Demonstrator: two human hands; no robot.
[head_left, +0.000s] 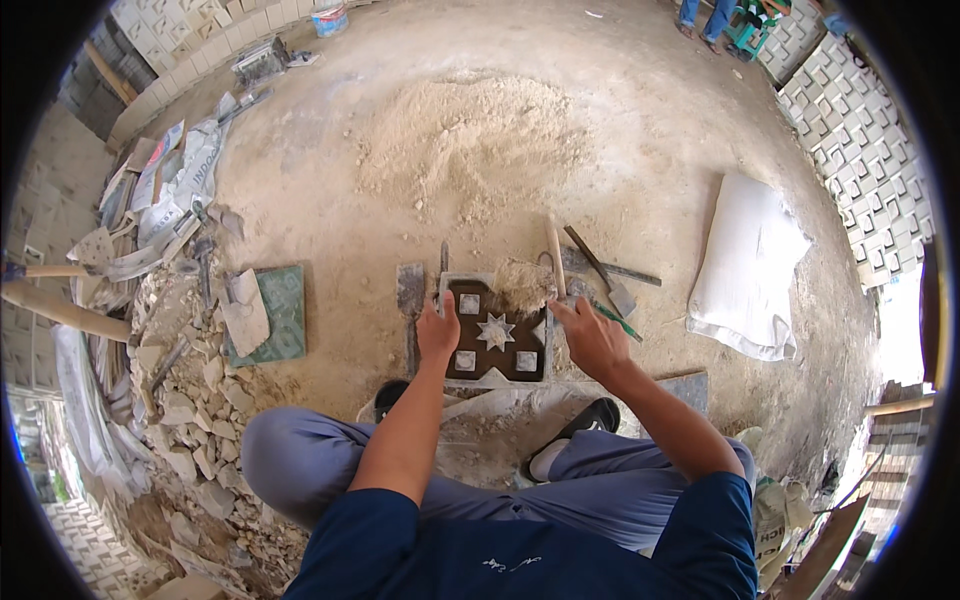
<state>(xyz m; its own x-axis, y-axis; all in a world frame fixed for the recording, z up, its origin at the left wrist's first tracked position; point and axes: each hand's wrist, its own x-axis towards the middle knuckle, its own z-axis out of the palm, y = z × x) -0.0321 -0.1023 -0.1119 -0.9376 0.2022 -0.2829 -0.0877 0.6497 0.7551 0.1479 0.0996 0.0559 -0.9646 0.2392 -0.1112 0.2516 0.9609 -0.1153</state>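
Between my feet lies a square metal mould [492, 379], its dark inside set with a pale eight-pointed star [495, 332] and several small pale squares. My left hand [438, 332] grips the mould's left wall, the fingers closed along its edge. Over the far right corner, my right hand [592, 340] is closed on a tan, bristly brush [524, 286], whose bristles cover that part of the mould. A wooden handle [554, 245] and a dark metal bar [590, 255] lie just beyond the right hand.
A heap of pale powder [480, 140] spreads ahead. Broken rubble [205, 420] and sacks [190, 175] are on the left, near a green board [285, 315] with a pale plate. A white sack [750, 265] lies right; stacked patterned blocks [855, 150] line the wall.
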